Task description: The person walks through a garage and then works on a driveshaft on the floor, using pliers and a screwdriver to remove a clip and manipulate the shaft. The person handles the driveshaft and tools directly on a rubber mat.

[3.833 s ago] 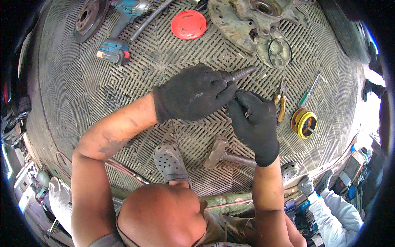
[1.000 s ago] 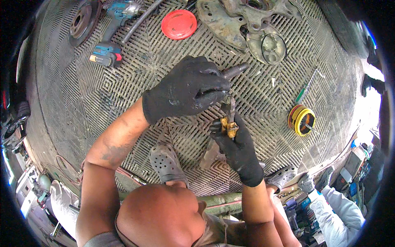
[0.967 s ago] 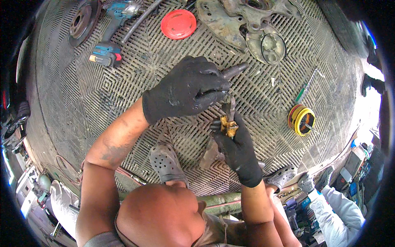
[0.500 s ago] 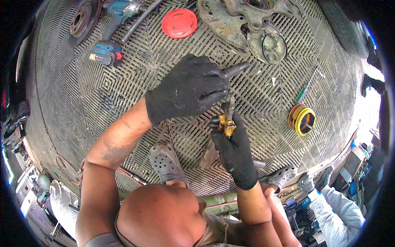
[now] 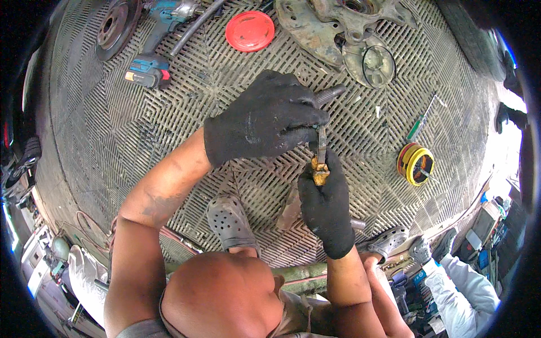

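Slatted grey floor matting [image 5: 186, 104], filling most of the frame. Left hand [image 5: 267, 118], black-gloved, centre: fingers curled round a dark splined shaft [image 5: 331, 94], its end projecting toward upper right. Right hand [image 5: 327, 205], black-gloved, right of centre and lower: fist closed round yellow-handled pliers [image 5: 320, 172], nose up at the left fingertips; what the nose grips, cannot tell. Hammer [image 5: 289, 211], partly hidden behind the right hand. Red round lid [image 5: 250, 31], top centre. Cordless power tool [image 5: 155, 39], blue, upper left. Yellow-rimmed tub [image 5: 416, 164], right. Green-handled tool [image 5: 417, 127], just above the tub.
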The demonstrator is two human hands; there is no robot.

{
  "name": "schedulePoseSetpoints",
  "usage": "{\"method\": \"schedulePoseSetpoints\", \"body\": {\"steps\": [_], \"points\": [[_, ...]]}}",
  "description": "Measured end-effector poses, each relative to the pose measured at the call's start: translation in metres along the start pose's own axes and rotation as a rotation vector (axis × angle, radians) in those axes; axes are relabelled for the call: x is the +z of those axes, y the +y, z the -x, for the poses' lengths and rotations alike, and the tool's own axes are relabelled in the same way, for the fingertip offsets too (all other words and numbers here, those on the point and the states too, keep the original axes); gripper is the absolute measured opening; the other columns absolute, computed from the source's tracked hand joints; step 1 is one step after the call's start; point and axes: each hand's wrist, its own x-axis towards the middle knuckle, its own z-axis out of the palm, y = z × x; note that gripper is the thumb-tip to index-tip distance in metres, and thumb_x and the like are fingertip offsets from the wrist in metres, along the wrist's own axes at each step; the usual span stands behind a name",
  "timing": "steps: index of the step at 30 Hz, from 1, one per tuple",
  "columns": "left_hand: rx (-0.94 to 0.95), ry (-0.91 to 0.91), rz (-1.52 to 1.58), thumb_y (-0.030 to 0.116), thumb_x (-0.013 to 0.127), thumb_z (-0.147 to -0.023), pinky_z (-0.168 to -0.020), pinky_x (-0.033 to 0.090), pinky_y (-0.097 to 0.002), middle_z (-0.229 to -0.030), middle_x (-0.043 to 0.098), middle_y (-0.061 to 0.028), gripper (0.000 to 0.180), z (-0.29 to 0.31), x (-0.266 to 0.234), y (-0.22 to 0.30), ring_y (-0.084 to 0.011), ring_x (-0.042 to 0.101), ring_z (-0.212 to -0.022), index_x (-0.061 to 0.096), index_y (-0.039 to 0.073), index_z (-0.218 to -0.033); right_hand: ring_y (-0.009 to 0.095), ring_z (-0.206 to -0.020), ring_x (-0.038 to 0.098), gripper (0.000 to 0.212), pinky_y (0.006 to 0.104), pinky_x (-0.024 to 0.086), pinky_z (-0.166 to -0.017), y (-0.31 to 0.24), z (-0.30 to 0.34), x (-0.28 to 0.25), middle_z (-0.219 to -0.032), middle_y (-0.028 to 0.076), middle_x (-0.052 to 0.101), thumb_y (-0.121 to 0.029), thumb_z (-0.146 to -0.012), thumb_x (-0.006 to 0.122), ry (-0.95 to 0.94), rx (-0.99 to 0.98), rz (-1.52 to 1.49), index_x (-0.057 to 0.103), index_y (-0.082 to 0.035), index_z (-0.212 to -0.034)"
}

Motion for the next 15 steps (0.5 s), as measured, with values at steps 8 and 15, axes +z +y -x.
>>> {"method": "schedulePoseSetpoints", "body": {"steps": [8, 15], "points": [[0.047, -0.024, 0.117, 0.025, 0.077, -0.079, -0.089, 0.048, -0.0419, -0.103, 0.075, -0.0042, 0.025, -0.002, 0.004, -0.006, -0.0263, 0.063, -0.097, 0.079, 0.015, -0.101, 0.047, -0.073, 0.064, 0.046, 0.0492, 0.049, -0.064, -0.004, 0.006, -0.012, -0.081, 0.025, 0.063, -0.005, -0.087, 0.060, -0.078, 0.022, 0.050, 0.049, 0.000, -0.132], [0.099, 0.032, 0.120, 0.024, 0.078, -0.080, -0.084, 0.048, -0.0414, -0.101, 0.075, -0.0029, 0.022, 0.000, 0.007, -0.011, -0.0249, 0.063, -0.091, 0.079, 0.015, -0.099, 0.040, -0.065, 0.063, 0.045, 0.0448, 0.049, -0.060, -0.006, 0.012, -0.013, -0.077, 0.020, 0.062, -0.002, -0.086, 0.059, -0.081, 0.006, -0.040, 0.051, -0.002, -0.131]]}}
